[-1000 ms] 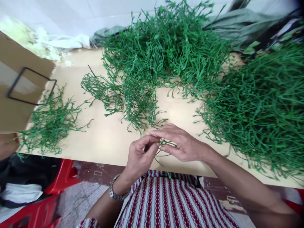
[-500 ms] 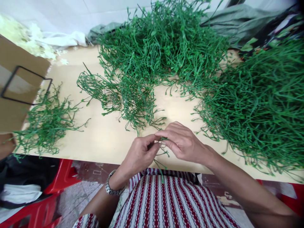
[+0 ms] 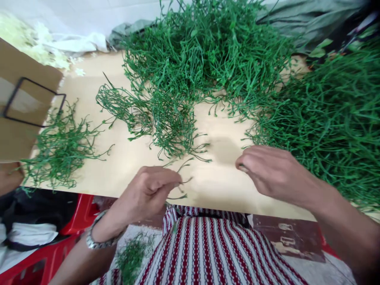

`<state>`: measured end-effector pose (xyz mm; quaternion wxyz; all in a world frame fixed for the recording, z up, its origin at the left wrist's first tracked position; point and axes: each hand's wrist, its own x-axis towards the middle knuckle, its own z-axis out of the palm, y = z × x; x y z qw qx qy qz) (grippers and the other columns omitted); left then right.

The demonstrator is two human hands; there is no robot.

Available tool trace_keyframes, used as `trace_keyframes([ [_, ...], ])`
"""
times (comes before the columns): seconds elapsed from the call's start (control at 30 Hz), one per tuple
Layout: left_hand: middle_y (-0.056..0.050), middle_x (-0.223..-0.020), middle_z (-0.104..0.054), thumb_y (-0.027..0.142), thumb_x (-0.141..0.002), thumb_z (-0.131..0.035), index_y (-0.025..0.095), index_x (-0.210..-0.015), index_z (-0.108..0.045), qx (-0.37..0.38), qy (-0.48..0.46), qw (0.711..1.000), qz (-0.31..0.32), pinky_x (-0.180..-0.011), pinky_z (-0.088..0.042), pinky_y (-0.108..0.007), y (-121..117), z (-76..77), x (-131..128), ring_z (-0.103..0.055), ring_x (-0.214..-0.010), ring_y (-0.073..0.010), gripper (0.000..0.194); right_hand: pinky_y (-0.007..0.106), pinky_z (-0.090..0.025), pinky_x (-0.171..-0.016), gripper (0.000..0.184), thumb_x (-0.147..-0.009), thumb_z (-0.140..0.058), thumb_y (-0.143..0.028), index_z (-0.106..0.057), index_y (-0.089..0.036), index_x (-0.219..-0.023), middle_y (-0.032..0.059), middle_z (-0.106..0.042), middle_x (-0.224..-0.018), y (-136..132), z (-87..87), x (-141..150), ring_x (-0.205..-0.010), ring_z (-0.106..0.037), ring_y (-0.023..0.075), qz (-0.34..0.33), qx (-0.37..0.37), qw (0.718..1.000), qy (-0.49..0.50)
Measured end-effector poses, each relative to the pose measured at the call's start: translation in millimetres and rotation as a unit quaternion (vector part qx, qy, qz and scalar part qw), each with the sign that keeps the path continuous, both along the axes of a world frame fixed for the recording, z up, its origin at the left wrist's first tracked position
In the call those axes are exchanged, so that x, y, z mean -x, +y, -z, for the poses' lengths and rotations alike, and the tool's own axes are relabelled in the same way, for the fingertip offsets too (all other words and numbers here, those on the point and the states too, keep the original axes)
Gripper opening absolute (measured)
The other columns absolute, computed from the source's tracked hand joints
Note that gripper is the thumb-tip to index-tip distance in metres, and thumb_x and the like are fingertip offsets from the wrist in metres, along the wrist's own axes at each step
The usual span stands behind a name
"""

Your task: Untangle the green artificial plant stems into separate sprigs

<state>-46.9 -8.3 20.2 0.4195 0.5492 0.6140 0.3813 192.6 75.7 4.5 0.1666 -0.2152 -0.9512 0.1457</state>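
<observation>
My left hand (image 3: 148, 190) is closed over the table's front edge, pinching a thin green plastic grass sprig (image 3: 187, 181) whose stem tips fan out past the fingers. Further right, my right hand (image 3: 270, 174) is above the table with its fingers pressed together. A small dark green bit seems to show at its fingertips, too little to name. Just beyond my hands lies a loose clump of green sprigs (image 3: 172, 122). A dense heap of sprigs (image 3: 326, 114) lies beside my right hand, and a tall pile (image 3: 208, 55) stands at the back.
On the left a smaller bunch of sprigs (image 3: 62, 146) lies by a cardboard box (image 3: 44, 87) with a black wire frame (image 3: 32, 123). Another person's hand (image 3: 12, 178) shows at the left edge. Pale flowers (image 3: 23, 39) are behind. Below stand red plastic stools (image 3: 78, 215); green scraps (image 3: 130, 257) are lower down.
My hands were together over the sprig and have parted. The left moved left with the sprig; the right moved right, still pinched.
</observation>
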Motion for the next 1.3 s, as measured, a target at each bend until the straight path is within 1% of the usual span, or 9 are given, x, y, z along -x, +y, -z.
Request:
trace_keyframes([
  [0.1,-0.004,-0.059,-0.062,0.019,-0.075,-0.054,0.018,-0.073,-0.069,0.020,0.022,0.994,0.109,-0.053,-0.039,-0.025,7.7,2.7,-6.1,-0.051,-0.053,-0.0142,0.015,0.033,-0.041,-0.067,0.015,-0.086,-0.037,-0.016,-0.047,-0.020,-0.077,0.0061,-0.055,-0.077,10.0,-7.2,9.8,-0.076,-0.052,0.0188,-0.009,0.050,0.996,0.068],
  [0.23,-0.001,-0.057,-0.054,0.020,-0.077,-0.052,0.016,-0.077,-0.066,0.040,-0.046,0.994,0.094,-0.050,-0.037,-0.022,13.8,13.6,-19.8,-0.045,-0.052,-0.0110,0.014,0.031,-0.044,-0.077,0.020,-0.092,-0.029,-0.026,-0.045,-0.019,-0.082,0.0077,-0.056,-0.097,6.1,5.4,49.1,-0.091,-0.053,0.0165,-0.009,0.211,0.958,0.193],
  [0.4,0.001,-0.057,-0.050,0.021,-0.076,-0.056,0.016,-0.081,-0.061,0.036,-0.126,0.991,0.003,-0.045,-0.034,-0.020,8.5,26.1,-24.0,-0.042,-0.049,-0.0087,0.009,0.021,-0.042,-0.058,0.026,-0.094,-0.028,-0.036,-0.046,-0.018,-0.089,0.0005,-0.052,-0.076,-8.6,40.6,71.9,-0.064,-0.050,0.0086,0.048,0.450,0.867,0.207],
  [0.5,0.001,-0.058,-0.051,0.019,-0.075,-0.056,0.016,-0.078,-0.059,-0.006,-0.081,0.996,-0.036,-0.047,-0.036,-0.020,6.4,32.2,-26.0,-0.045,-0.050,-0.0090,0.005,0.019,-0.038,-0.052,0.030,-0.093,-0.030,-0.041,-0.048,-0.018,-0.097,0.0007,-0.052,-0.079,-15.0,47.7,68.6,-0.059,-0.046,0.0074,0.065,0.497,0.838,0.215],
  [0.63,0.002,-0.058,-0.053,0.014,-0.078,-0.051,0.017,-0.070,-0.058,-0.056,-0.005,0.998,-0.030,-0.049,-0.037,-0.019,6.6,35.4,-30.7,-0.047,-0.051,-0.0082,0.010,0.021,-0.040,-0.062,0.040,-0.089,-0.035,-0.049,-0.055,-0.016,-0.099,0.0024,-0.055,-0.081,-17.2,45.2,63.7,-0.073,-0.050,0.0109,0.029,0.520,0.828,0.209],
  [0.87,0.001,-0.068,-0.059,0.009,-0.077,-0.049,0.018,-0.077,-0.059,-0.084,0.084,0.993,-0.010,-0.059,-0.041,-0.019,7.1,35.8,-36.6,-0.054,-0.061,-0.0094,0.013,0.022,-0.041,-0.065,0.040,-0.075,-0.059,-0.048,-0.055,-0.014,-0.096,0.0003,-0.053,-0.079,-18.9,48.8,66.3,-0.073,-0.049,0.0105,-0.013,0.630,0.754,0.184],
  [1.0,0.001,-0.066,-0.056,0.012,-0.076,-0.053,0.017,-0.076,-0.058,-0.072,0.004,0.997,-0.018,-0.055,-0.040,-0.019,10.3,40.1,-34.0,-0.052,-0.059,-0.0094,0.007,0.021,-0.038,-0.062,0.021,-0.075,-0.061,-0.032,-0.055,-0.014,-0.083,-0.0015,-0.050,-0.074,-23.5,51.7,67.3,-0.068,-0.045,0.0089,0.045,0.631,0.759,0.151],
  [1.13,0.002,-0.066,-0.052,0.022,-0.079,-0.053,0.016,-0.085,-0.057,0.004,-0.117,0.992,-0.038,-0.048,-0.037,-0.020,11.6,37.8,-25.9,-0.045,-0.052,-0.0076,0.010,0.020,-0.035,-0.057,0.011,-0.078,-0.054,-0.025,-0.056,-0.014,-0.077,-0.0021,-0.048,-0.069,-23.2,49.5,62.4,-0.063,-0.042,0.0080,0.067,0.608,0.778,0.143],
  [1.3,-0.002,-0.075,-0.055,0.017,-0.074,-0.056,0.014,-0.083,-0.058,0.051,-0.092,0.994,0.006,-0.065,-0.041,-0.024,11.3,31.5,-19.5,-0.049,-0.071,-0.0121,0.010,0.020,-0.033,-0.054,0.013,-0.079,-0.052,-0.024,-0.056,-0.014,-0.074,-0.0019,-0.047,-0.065,-19.5,46.9,56.4,-0.060,-0.042,0.0082,0.076,0.555,0.814,0.155],
])
